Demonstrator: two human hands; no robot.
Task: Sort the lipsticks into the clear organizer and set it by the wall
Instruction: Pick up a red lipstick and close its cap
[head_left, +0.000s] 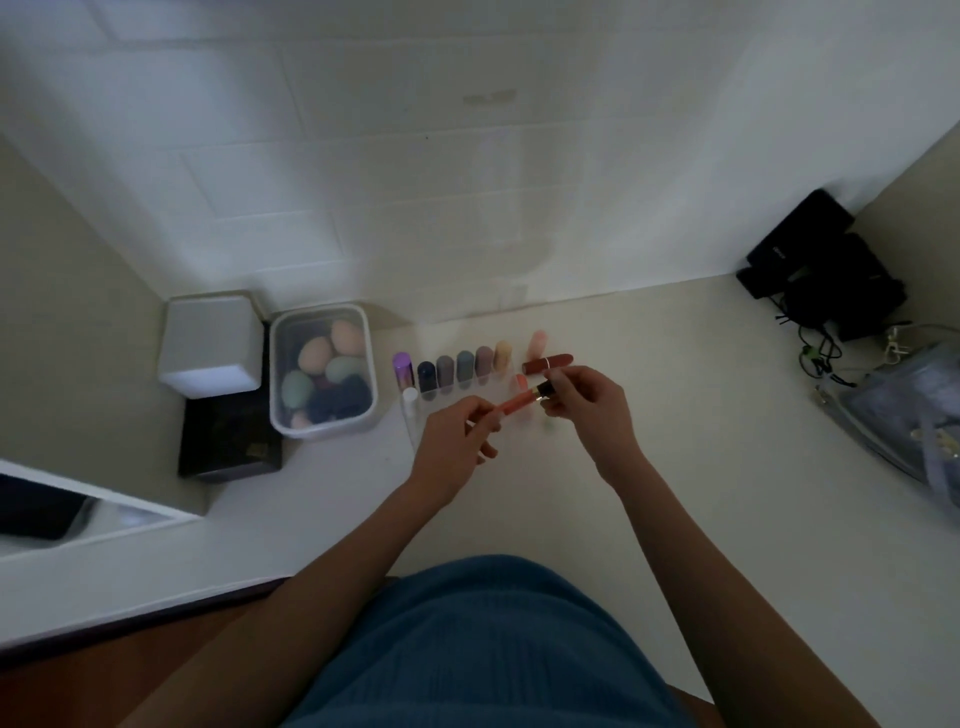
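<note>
Gripped at both ends by 2 hands – left hand (457, 441), right hand (589, 400) – is 1 orange lipstick (519, 399), above the clear organizer (415, 415).

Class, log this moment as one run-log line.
left hand: holds orange tube | right hand: grips its cap end | organizer: partly filled
</note>
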